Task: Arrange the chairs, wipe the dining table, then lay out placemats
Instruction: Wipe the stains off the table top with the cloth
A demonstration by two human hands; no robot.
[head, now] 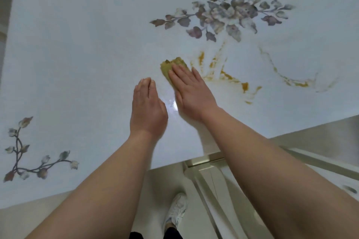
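Observation:
The white dining table [77, 54] fills most of the view, printed with grey-purple flower sprays. Orange-yellow smears [229, 75] streak its surface right of centre. A yellow-green cloth [171, 65] lies on the table beside the smears. My right hand [192, 91] presses flat on the cloth, fingers together, covering its near part. My left hand [148, 106] rests flat on the bare tabletop just left of it, holding nothing.
The table's near edge runs diagonally across the lower half. Below it stands a cream chair [223, 176] at the right, partly under my right forearm. A white sneaker [176, 211] is on the pale floor.

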